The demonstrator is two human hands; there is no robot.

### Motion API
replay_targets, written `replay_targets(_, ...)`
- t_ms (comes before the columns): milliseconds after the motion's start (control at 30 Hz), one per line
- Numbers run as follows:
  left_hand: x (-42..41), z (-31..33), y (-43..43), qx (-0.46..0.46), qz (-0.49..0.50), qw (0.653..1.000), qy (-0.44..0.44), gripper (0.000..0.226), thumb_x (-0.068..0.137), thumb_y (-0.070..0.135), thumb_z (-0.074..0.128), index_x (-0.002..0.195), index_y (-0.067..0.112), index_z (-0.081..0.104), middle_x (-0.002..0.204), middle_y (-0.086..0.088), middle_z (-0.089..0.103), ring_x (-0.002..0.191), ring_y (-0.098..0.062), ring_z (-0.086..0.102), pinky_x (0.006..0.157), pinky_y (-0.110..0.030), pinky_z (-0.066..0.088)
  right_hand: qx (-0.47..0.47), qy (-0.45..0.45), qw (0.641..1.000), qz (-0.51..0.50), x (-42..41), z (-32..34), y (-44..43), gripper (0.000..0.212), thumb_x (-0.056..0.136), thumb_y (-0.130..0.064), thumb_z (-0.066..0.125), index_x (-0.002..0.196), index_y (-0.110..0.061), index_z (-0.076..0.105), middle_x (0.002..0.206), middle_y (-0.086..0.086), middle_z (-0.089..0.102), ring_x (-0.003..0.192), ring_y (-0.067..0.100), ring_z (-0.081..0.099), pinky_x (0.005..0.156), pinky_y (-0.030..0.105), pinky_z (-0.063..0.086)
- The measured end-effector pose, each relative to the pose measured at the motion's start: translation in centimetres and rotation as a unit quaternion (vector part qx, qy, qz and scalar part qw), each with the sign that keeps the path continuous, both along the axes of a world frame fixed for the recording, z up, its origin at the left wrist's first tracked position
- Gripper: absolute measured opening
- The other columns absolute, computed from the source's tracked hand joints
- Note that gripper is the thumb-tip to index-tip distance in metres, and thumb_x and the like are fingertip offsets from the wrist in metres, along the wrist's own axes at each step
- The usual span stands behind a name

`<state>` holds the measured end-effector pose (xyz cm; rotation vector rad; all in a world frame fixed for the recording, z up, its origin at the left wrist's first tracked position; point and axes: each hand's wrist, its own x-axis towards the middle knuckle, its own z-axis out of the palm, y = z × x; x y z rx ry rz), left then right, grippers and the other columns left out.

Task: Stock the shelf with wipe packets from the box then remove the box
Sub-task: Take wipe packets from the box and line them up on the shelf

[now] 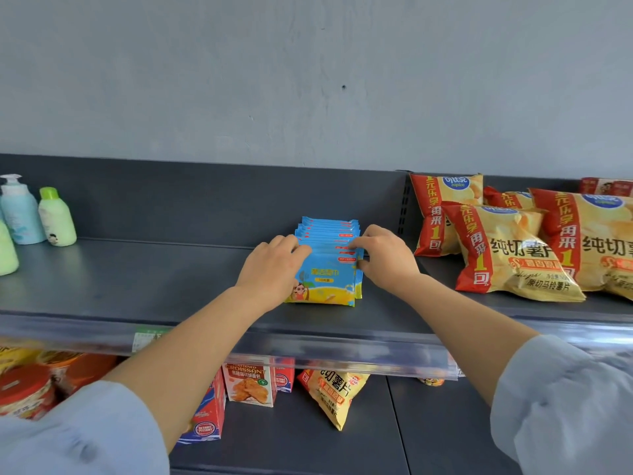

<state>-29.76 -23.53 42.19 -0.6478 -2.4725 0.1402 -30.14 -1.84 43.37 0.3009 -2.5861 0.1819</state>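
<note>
A row of several blue-and-yellow wipe packets (327,281) stands upright on the dark grey shelf (154,279), one behind the other. My left hand (274,269) holds the left side of the front packets, fingers curled over their top edge. My right hand (383,257) pinches the right top corner of the same packets. No box is in view.
Chip bags (507,255) lie on the shelf to the right, past a divider. Lotion bottles (56,217) stand at the far left. The lower shelf holds a croissant box (250,385), a chip bag (334,394) and red tins (24,392).
</note>
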Motion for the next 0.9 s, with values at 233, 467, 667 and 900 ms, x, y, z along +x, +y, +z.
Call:
replay_targets(233, -0.3, -0.2, 0.4, -0.018, 0.004, 0.999, 0.026, 0.048, 0.088, 0.022, 0.064, 0.13, 0.018, 0.043, 0.124, -0.001, 0.047, 0.107, -0.017, 0.048, 0.088, -0.032, 0.042, -0.004, -0.011, 1.0, 0.009, -0.1, 0.1, -0.2, 0.038, 0.09, -0.016, 0.065, 0.127, -0.018, 0.06, 0.119, 0.003, 0.054, 0.11, 0.018, 0.051, 0.084, 0.035, 0.054)
replay_targets(467, -0.5, -0.6, 0.5, -0.013, 0.006, 0.999, 0.034, 0.052, 0.088, 0.024, 0.064, 0.133, 0.019, 0.04, 0.127, -0.001, 0.046, 0.112, -0.017, 0.047, 0.092, -0.033, 0.039, -0.004, -0.008, 1.0, 0.006, 0.1, 0.1, -0.3, 0.037, 0.091, -0.018, 0.064, 0.128, -0.018, 0.058, 0.12, 0.003, 0.054, 0.11, 0.017, 0.051, 0.083, 0.032, 0.054)
replay_targets(667, -0.4, -0.9, 0.7, -0.012, 0.01, 1.0, 0.026, 0.061, 0.087, 0.029, 0.066, 0.138, 0.02, 0.034, 0.133, -0.003, 0.043, 0.12, -0.018, 0.042, 0.095, -0.033, 0.039, 0.0, -0.011, 1.0, -0.005, 0.5, -0.1, -0.3, 0.038, 0.092, -0.02, 0.061, 0.13, -0.016, 0.057, 0.12, 0.003, 0.054, 0.108, 0.017, 0.052, 0.084, 0.035, 0.054)
replay_targets(900, 0.2, -0.8, 1.2, -0.019, 0.033, 0.999, 0.013, 0.069, 0.088, 0.028, 0.065, 0.144, 0.017, 0.026, 0.144, -0.005, 0.034, 0.133, -0.021, 0.033, 0.107, -0.035, 0.032, 0.019, -0.016, 0.999, -0.039, 0.9, -0.6, -0.2, 0.033, 0.091, -0.014, 0.058, 0.125, -0.012, 0.055, 0.119, 0.004, 0.054, 0.108, 0.021, 0.051, 0.08, 0.037, 0.053)
